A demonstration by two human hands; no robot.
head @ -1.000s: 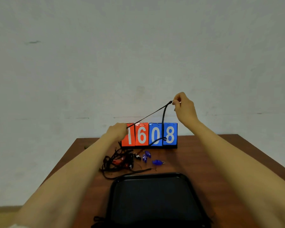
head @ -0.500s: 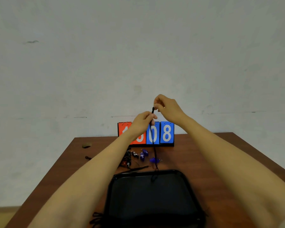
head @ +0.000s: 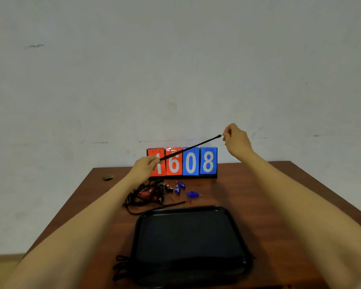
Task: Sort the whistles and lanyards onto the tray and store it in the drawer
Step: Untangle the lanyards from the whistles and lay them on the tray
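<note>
The black tray point(head: 186, 207) takes up the near middle of the table point(head: 269, 195). Bare wood lies open along the tray's right side, back to the far edge. Far left of the tray a tangle of lanyards point(head: 146, 193) clutters the surface, with blue whistles point(head: 192, 193) just right of it. The scoreboard point(head: 191, 163) blocks the far middle. Above it, a stretched lanyard point(head: 192, 147) bars the air between the left hand point(head: 144, 166) and the right hand point(head: 236, 138).

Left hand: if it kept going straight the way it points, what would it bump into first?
Probably the scoreboard, at its red cards. The left hand pinches the black lanyard just before it, though depth is unclear.
</note>
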